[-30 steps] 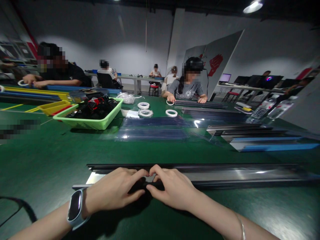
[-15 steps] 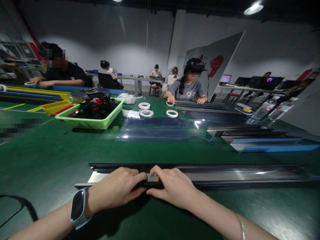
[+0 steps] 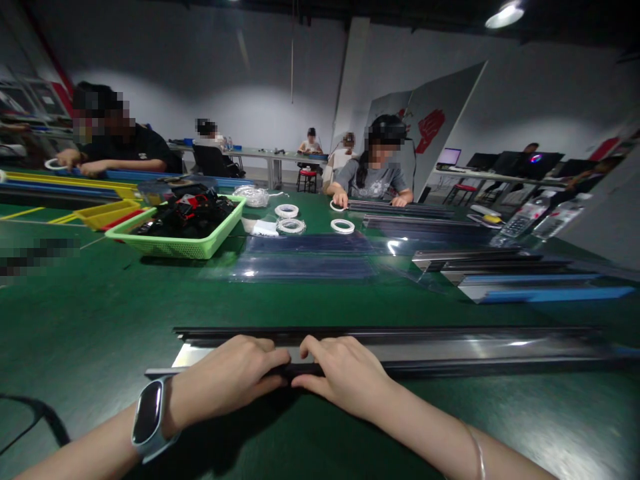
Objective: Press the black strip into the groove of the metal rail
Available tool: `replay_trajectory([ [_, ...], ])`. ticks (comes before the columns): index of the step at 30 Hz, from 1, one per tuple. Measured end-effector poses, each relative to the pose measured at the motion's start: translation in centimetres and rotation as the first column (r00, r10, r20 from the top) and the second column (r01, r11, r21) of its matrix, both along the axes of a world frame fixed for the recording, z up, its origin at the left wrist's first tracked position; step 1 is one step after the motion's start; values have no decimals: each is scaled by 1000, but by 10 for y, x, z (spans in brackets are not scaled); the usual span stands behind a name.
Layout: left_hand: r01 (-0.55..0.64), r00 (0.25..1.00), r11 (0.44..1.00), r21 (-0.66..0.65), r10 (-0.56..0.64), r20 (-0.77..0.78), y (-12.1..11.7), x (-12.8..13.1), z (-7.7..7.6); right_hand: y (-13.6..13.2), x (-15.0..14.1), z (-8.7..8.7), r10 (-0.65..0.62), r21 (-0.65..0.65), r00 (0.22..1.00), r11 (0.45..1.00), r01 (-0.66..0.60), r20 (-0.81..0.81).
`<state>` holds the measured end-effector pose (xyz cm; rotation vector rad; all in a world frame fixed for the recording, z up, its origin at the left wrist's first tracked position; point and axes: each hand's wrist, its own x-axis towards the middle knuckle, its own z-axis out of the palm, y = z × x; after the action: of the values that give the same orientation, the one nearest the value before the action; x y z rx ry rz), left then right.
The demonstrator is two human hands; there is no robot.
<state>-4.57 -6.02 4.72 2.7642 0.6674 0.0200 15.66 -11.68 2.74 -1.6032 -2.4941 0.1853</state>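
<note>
A long channel-shaped profile (image 3: pixel 450 352), black along both edges with a shiny silvery inside, lies crosswise on the green table in front of me. My left hand (image 3: pixel 243 373) grips its near black edge toward the left end, thumb on the outer side and fingers over the top. Close beside it, my right hand (image 3: pixel 345 373) pinches the same edge, its thumb low on the outside and its index finger bent above. A small gap separates the two hands. The tips of some fingers are hidden inside the channel.
Beyond lie clear plastic strips (image 3: pixel 305 267), rolls of white tape (image 3: pixel 343 227) and a green basket (image 3: pixel 200 248) of dark items. More profiles (image 3: pixel 505 270) and water bottles (image 3: pixel 523 217) are at the right. Across the table a co-worker (image 3: pixel 375 177) handles another profile; another person (image 3: pixel 125 147) works at left.
My left hand has shifted slightly left along the near edge, widening the gap between the hands a little. The right hand stays almost in place. The view has moved very slightly.
</note>
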Motion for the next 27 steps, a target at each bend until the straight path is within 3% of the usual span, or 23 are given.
replay_trajectory([
  [10,-11,998,1000,21,13,-59,14,-21,7,1,6,23,3,-2,999,1000,-3,48],
  [18,-13,997,976,217,28,-66,5,-4,5,6,3,5,15,-10,994,1000,-14,111],
  [27,28,999,973,229,-21,-32,6,-2,-10,6,2,1,-29,18,989,999,27,144],
])
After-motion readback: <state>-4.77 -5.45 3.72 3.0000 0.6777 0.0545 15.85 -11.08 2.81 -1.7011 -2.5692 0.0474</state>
